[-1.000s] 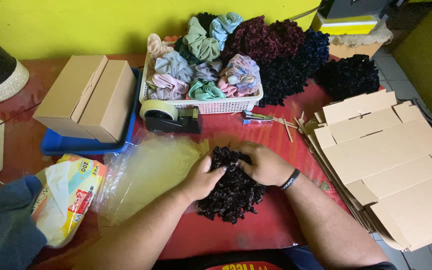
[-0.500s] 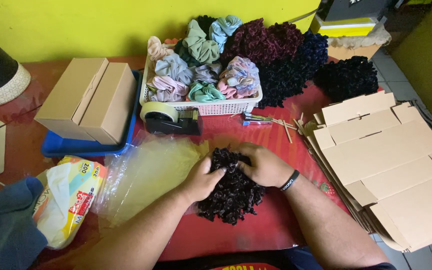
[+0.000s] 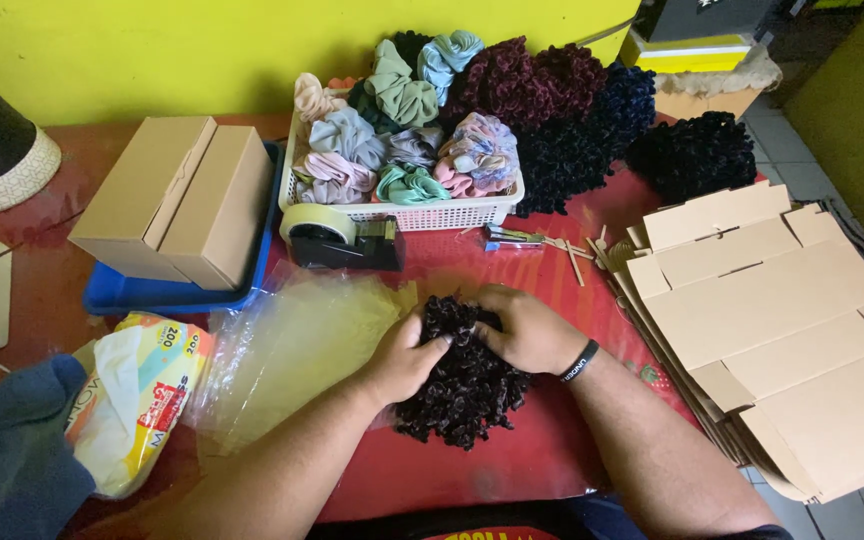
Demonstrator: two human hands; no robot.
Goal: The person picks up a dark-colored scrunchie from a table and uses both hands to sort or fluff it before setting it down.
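Head view showed me, from the left, a closed cardboard box (image 3: pixel 177 200) on a blue tray (image 3: pixel 167 293), then clear plastic bags (image 3: pixel 292 350) on the red surface (image 3: pixel 542 460). My left hand (image 3: pixel 402 360) and right hand (image 3: pixel 527 328) were both curled shut on the black ruffled scrunchie pile (image 3: pixel 467 385) at the surface's middle. Flat cardboard blanks (image 3: pixel 782 320) lay stacked on the right

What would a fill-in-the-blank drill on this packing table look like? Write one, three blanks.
1. Both hands press on a pile of ____ ruffled scrunchies.
2. The tape dispenser stands in front of the white ____ of scrunchies.
3. The flat cardboard sheets lie on the person's ____ side.

Missing words: black; basket; right
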